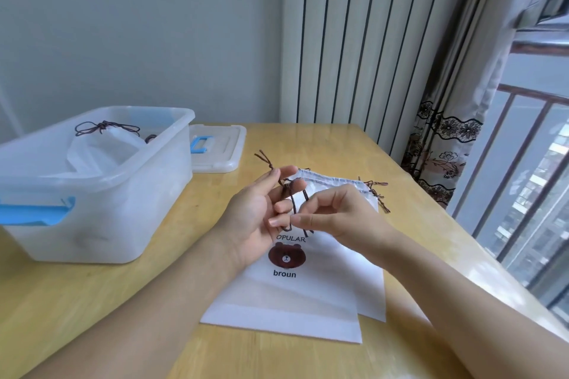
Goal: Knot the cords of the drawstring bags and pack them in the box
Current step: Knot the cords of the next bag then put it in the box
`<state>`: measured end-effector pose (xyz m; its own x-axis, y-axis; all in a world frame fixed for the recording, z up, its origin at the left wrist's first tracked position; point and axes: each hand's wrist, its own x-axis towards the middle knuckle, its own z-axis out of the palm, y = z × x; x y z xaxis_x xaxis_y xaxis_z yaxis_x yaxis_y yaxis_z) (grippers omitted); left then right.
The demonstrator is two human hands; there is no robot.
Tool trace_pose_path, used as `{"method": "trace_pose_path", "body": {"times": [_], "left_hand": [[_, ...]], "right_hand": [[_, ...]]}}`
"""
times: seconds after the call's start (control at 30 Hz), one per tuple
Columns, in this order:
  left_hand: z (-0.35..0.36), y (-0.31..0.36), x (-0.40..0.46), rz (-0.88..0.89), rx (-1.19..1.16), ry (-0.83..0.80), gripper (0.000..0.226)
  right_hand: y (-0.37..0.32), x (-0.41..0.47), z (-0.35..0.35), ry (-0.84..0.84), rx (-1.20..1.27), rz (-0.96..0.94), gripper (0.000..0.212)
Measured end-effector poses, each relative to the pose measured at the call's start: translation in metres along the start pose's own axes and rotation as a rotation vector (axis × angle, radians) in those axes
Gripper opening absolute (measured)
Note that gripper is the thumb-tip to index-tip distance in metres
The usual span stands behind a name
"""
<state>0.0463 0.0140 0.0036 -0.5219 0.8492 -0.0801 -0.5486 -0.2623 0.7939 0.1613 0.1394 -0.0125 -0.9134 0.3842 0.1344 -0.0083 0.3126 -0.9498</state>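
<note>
At the centre of the frame both hands work a dark brown cord (292,206) above a white drawstring bag (295,295) that lies flat on the wooden table (92,301). The left hand (255,218) is held palm up with its fingers spread and partly straightened; the cord runs over and between them, and a knotted end sticks up just above the fingertips. The right hand (335,215) comes in from the right with its thumb and forefinger pressed together on the cord, close against the left thumb; the remaining fingers are curled under, though how the cord loops between the two hands is hard to make out.

The bag carries a brown bear face and the word "broun". A second bag (371,295) seems to lie beneath it, its edge showing at the right, with more cord ends (377,194) trailing at the centre right of the frame.

At the left stands a translucent plastic box (101,200) with blue latches, holding a bag with tied cords (101,151). Its lid (218,148) lies flat just behind it.
</note>
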Motion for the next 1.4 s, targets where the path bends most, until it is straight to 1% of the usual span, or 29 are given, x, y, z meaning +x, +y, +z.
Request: {"method": "trace_pose_path", "body": {"times": [0.07,0.1,0.2,0.23,0.27,0.3,0.37,0.43,0.63,0.7,0.73,0.77,0.83,0.9,0.93,0.97,1.0,1.03,1.07,1.13,1.17,1.2,1.23,1.3,1.37,1.4], "left_hand": [[0.001,-0.001,0.0,0.09,0.131,0.029,0.026],[0.0,-0.003,0.001,0.178,0.222,0.068,0.028],[-0.006,-0.01,0.003,0.599,0.645,0.216,0.032],[-0.007,-0.012,0.004,0.711,0.737,0.22,0.031],[-0.008,-0.014,0.004,0.77,0.786,0.19,0.031],[-0.006,-0.015,0.002,0.79,0.792,0.143,0.031],[0.001,-0.019,-0.003,0.754,0.715,0.059,0.032],[0.006,-0.022,-0.005,0.709,0.631,0.026,0.032],[-0.003,-0.023,0.001,0.723,0.661,-0.006,0.033],[0.0,-0.025,0.0,0.683,0.689,-0.001,0.035],[0.002,-0.025,0.0,0.648,0.658,0.027,0.038],[0.003,-0.023,0.001,0.592,0.574,0.073,0.042],[0.003,-0.015,0.005,0.453,0.283,0.157,0.043],[-0.003,-0.004,0.009,0.334,-0.019,0.199,0.041],[-0.008,0.001,0.011,0.29,-0.108,0.226,0.041],[-0.014,0.006,0.013,0.253,-0.149,0.263,0.041],[-0.021,0.01,0.017,0.223,-0.131,0.305,0.041],[-0.029,0.014,0.021,0.204,-0.053,0.35,0.041],[-0.036,0.017,0.024,0.204,0.097,0.403,0.041],[-0.05,0.024,0.031,0.267,0.542,0.507,0.043],[-0.053,0.027,0.032,0.313,0.748,0.548,0.044],[-0.055,0.029,0.032,0.35,0.905,0.571,0.044],[-0.054,0.029,0.031,0.378,1.016,0.569,0.044],[-0.053,0.023,0.03,0.438,1.179,0.496,0.037],[-0.054,0.015,0.028,0.468,1.329,0.382,0.02],[-0.054,0.013,0.026,0.451,1.402,0.342,0.018]], "right_hand": [[-0.001,0.0,-0.002,0.05,-0.022,-0.029,0.021],[-0.003,0.0,-0.002,0.077,-0.009,-0.048,0.021],[-0.007,0.001,-0.003,0.134,0.129,-0.06,0.035],[-0.01,0.0,-0.003,0.121,0.181,-0.032,0.035],[-0.012,0.0,-0.003,0.08,0.227,0.008,0.034],[-0.014,-0.001,-0.004,0.018,0.255,0.045,0.034],[-0.018,-0.005,-0.002,-0.107,0.249,0.058,0.032],[-0.017,-0.005,0.0,-0.15,0.231,0.016,0.032],[-0.008,0.0,-0.004,-0.02,0.244,-0.04,0.037],[-0.007,0.004,-0.006,0.048,0.343,-0.053,0.037],[-0.008,0.006,-0.007,0.085,0.461,-0.046,0.035],[-0.01,0.008,-0.009,0.126,0.612,-0.035,0.031],[-0.012,0.011,-0.018,0.237,0.885,-0.008,0.019],[-0.014,0.012,-0.03,0.346,1.045,0.036,0.009],[-0.013,0.013,-0.036,0.379,1.101,0.068,0.012],[-0.01,0.015,-0.041,0.401,1.112,0.116,0.017],[-0.007,0.016,-0.047,0.419,1.061,0.176,0.021],[-0.003,0.018,-0.052,0.436,0.935,0.238,0.023],[0.003,0.019,-0.056,0.45,0.741,0.28,0.024],[0.01,0.018,-0.063,0.467,0.35,0.28,0.029],[0.011,0.019,-0.064,0.467,0.225,0.264,0.033],[0.01,0.019,-0.063,0.456,0.134,0.25,0.036],[0.008,0.019,-0.061,0.439,0.045,0.232,0.038],[0.007,0.021,-0.055,0.401,-0.169,0.169,0.039],[0.009,0.019,-0.049,0.316,-0.428,0.083,0.027],[0.01,0.017,-0.048,0.269,-0.558,0.047,0.018]]}}
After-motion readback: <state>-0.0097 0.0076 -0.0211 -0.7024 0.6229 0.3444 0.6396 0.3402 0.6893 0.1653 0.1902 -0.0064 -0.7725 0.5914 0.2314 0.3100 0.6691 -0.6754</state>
